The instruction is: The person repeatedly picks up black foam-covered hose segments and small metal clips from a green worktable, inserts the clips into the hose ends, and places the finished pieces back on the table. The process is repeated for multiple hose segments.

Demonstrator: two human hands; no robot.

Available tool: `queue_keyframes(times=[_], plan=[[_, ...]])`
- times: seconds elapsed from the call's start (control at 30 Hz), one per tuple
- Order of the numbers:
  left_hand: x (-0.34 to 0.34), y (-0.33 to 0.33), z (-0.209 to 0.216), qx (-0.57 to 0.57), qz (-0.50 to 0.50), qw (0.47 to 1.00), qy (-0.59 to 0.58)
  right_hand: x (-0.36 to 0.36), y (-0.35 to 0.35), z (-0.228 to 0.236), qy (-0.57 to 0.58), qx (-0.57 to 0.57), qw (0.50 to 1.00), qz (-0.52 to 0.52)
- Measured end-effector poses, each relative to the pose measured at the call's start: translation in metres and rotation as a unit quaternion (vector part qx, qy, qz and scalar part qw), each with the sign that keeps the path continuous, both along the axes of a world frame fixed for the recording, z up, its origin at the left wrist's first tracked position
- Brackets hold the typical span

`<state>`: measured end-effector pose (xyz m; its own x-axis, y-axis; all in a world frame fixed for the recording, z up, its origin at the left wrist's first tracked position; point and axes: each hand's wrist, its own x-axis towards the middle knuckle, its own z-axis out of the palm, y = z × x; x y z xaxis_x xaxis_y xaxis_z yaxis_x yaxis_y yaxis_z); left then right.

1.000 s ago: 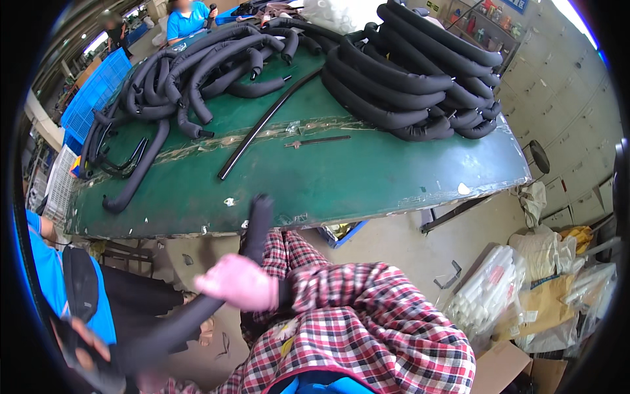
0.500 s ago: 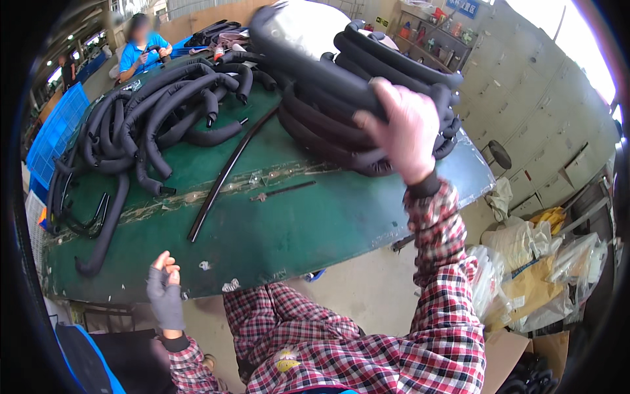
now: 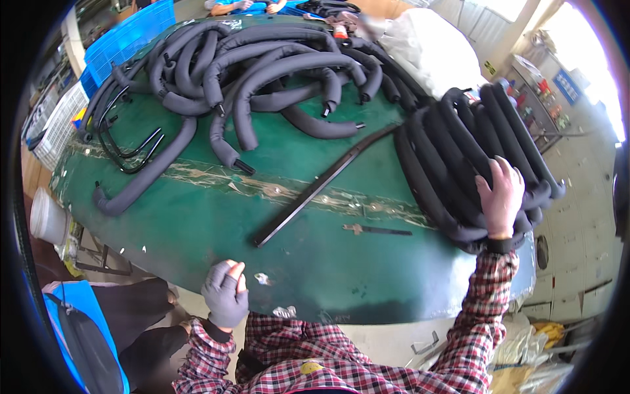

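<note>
On the table's right side, a pile of black foam-covered curved tubes [image 3: 446,157] is stacked in loops. My right hand [image 3: 504,197], in a pinkish glove, lies on top of this pile with its fingers apart, touching the tubes without wrapping round one. My left hand [image 3: 226,293], in a grey fingerless glove, hovers by the front edge of the green table [image 3: 190,246]. Its fingers are curled together, and nothing shows in them. A bare, dark, shiny strip [image 3: 308,194] lies slantwise between the hands, with a small dark flat tool [image 3: 386,230] beside it.
More grey-black padded tubes [image 3: 262,75] lie tangled across the far left. Behind them are a blue crate [image 3: 128,39] and a white bag [image 3: 430,46]. Someone in blue [image 3: 246,6] sits at the far edge; another person's dark-clothed legs [image 3: 141,308] are close at left.
My right hand has lowered the padded tube it was holding up onto the right-hand pile and released its grip. The view has shifted, and my left hand stays curled near the table edge.
</note>
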<state>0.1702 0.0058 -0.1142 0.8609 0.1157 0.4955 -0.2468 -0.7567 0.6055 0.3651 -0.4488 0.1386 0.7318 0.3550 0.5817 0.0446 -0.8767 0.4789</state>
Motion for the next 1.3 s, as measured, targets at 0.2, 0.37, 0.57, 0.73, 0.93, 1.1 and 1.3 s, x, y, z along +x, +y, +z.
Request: queue_keyframes(times=[0.2,0.37,0.57,0.73,0.93,1.1,1.3], plan=[[-0.006,0.006,-0.004,0.012,0.014,1.000,-0.024,0.074,0.178,-0.077,0.300,0.372,0.841,0.254],[-0.001,0.014,0.004,0.025,-0.004,0.999,-0.026,0.198,0.367,-0.186,0.423,0.751,0.405,0.305],[-0.006,0.026,0.011,0.030,0.028,0.999,-0.030,0.196,0.443,-0.206,0.501,0.788,0.220,0.281],[-0.014,0.038,0.012,0.059,0.031,0.997,-0.040,0.167,0.431,-0.204,0.583,0.712,0.230,0.316],[-0.014,0.034,0.005,0.068,0.031,0.996,-0.055,0.109,0.409,-0.167,0.419,0.666,0.509,0.348],[-0.014,0.037,-0.001,0.036,0.060,0.996,-0.060,0.022,0.372,-0.124,0.359,0.591,0.594,0.412],[-0.077,0.041,0.100,0.026,0.158,0.959,-0.233,-0.144,0.323,-0.117,0.336,0.356,0.697,0.523]])
